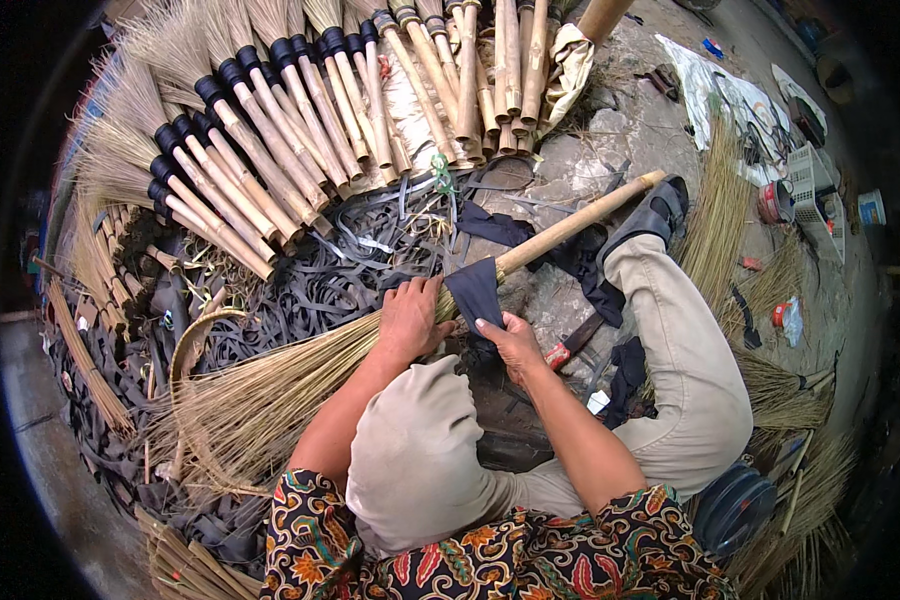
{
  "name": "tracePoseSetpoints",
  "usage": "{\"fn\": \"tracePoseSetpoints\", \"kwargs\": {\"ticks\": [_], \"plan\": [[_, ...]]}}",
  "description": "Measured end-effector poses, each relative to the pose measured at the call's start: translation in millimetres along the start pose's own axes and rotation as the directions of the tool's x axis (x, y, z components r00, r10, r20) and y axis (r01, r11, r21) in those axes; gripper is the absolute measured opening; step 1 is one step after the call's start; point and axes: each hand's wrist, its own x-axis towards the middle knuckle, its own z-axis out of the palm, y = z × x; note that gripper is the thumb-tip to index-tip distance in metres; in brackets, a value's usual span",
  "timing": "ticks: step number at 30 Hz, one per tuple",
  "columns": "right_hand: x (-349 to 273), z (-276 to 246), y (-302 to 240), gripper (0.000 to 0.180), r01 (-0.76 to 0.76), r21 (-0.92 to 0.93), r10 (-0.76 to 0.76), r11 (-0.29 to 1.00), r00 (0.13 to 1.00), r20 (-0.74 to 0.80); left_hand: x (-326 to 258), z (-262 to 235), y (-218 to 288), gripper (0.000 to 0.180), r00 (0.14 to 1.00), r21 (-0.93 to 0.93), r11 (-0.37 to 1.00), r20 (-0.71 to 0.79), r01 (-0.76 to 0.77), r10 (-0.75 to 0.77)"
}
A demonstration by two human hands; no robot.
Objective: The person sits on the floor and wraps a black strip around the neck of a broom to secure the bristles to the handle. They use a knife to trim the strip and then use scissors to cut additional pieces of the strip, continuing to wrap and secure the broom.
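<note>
Working on a broom (270,390) laid across the raised knee (420,450), straw end at the left, bamboo handle (580,220) pointing away to the upper right. Grasping the broom with the left hand (407,322), clenched over the straw just left of the neck. Pinching with the right hand (515,345) the dark strip (475,290), already folded around the neck of the broom, thumb on top and fingers closed under it.

Probably a binding step, so:

- Press the left hand firmly, to stop the straw from spreading or turning under the strip.
- Pull the dark strip tight, at a right angle to the broom, before each turn; a slack turn probably lets the straw slide off the handle.
- Lay each turn just beside the last one, flat and without twist, covering the joint between straw and handle.
- Brace the far end of the handle near the sandal (655,212), beyond the broom's tip, so as not to let it swing.
- Take the red-handled tool (570,345), lying just to the right of the broom's neck, only with the strip held tight; cannot tell from here what kind of blade it has.

For comparison, look at the finished brooms (270,130) stacked beyond the broom, each with a neat black collar. More material within reach: loose black strips (310,290) heaped between those and the broom.
</note>
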Motion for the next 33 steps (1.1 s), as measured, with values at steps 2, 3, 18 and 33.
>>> {"fn": "tracePoseSetpoints", "kwargs": {"ticks": [2,3,18,33], "plan": [[0.4,0.6,2.8,0.035,0.032,0.01,-0.032,0.999,0.999,-0.009,0.9,-0.6,0.8,0.087,1.0,0.005,1.0,0.011,-0.004,0.004],[0.5,1.1,3.7,0.034,0.041,0.017,-0.041,0.999,0.999,-0.012,1.3,-0.8,1.4,0.088,1.0,0.009,1.0,0.014,-0.005,0.004],[3.8,-4.0,25.3,0.036,0.149,-0.254,-0.171,0.956,0.983,-0.068,10.0,8.9,-1.7,0.09,0.999,0.016,0.999,-0.019,-0.042,0.042],[-3.9,-8.6,40.1,0.034,0.24,-0.6,-0.334,0.763,0.941,-0.048,33.5,-33.8,-24.0,0.069,0.922,-0.616,0.756,0.384,0.221,0.043]]}}
